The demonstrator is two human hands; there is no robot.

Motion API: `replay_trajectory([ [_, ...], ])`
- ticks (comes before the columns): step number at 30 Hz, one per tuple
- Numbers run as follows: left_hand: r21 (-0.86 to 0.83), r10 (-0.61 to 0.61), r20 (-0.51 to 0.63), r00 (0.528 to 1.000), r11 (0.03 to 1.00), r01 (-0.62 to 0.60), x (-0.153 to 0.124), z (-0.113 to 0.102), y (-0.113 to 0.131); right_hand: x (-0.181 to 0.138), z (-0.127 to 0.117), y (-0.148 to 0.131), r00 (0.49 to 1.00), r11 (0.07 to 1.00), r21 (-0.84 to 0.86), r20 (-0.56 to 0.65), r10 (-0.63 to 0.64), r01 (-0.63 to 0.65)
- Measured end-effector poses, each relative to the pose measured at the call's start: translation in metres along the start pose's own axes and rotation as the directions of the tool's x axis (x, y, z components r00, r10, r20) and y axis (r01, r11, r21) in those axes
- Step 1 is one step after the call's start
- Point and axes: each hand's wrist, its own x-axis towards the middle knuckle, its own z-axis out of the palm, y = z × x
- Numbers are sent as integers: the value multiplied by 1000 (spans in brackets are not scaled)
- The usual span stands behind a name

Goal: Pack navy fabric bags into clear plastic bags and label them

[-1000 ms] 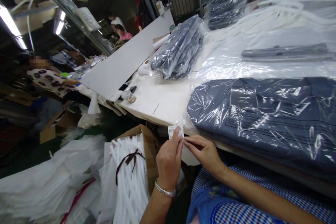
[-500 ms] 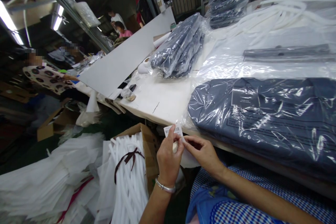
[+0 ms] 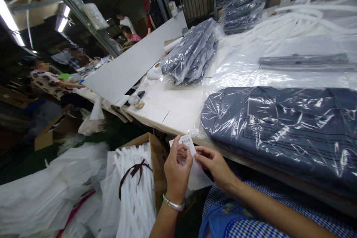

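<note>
My left hand [image 3: 177,171] pinches a small white barcode sticker [image 3: 187,142] at the table's near edge, a silver bracelet on its wrist. My right hand [image 3: 213,165] is closed in a pinch on the white backing sheet [image 3: 196,174] just below the sticker, fingertips almost touching those of the left. Both hands sit just in front of a folded dark blue garment in a clear plastic bag [image 3: 281,126] lying on the white table [image 3: 178,106].
A stack of bagged dark garments [image 3: 192,52] lies further back, more at the far right. A cardboard box [image 3: 156,152] of white foam strips tied with brown ribbon stands on the floor left of my hands. A grey board [image 3: 131,67] leans on the table. Other people work at the left and back.
The sticker has lifted and tilted as my left hand peels it from the backing sheet, more of which now shows. Both hands stay at the table edge.
</note>
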Motion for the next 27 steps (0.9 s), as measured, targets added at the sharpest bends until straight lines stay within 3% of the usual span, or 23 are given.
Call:
replay_trajectory([
  [4, 178, 247, 28, 969, 952, -248, -5, 1, -7, 0, 2, -9, 994, 1000, 22, 105, 0, -2],
  [8, 221, 471, 109, 876, 847, -483, -8, 1, -11, 6, 1, -12, 999, 999, -53, 44, 2, 1],
  [11, 226, 522, 146, 841, 810, -542, -9, 0, -13, 11, -2, -10, 998, 992, -111, -6, -55, 54],
  [14, 218, 479, 127, 868, 841, -496, -10, 0, -12, 12, -5, -7, 996, 990, -116, -21, -88, 85],
  [19, 160, 283, 88, 955, 942, -294, -9, -1, -5, 10, -6, -5, 995, 991, -90, -24, -101, 99],
  [27, -119, 59, 192, 980, 992, -37, -4, -5, 3, 5, -4, -5, 993, 993, -37, -17, -115, 114],
])
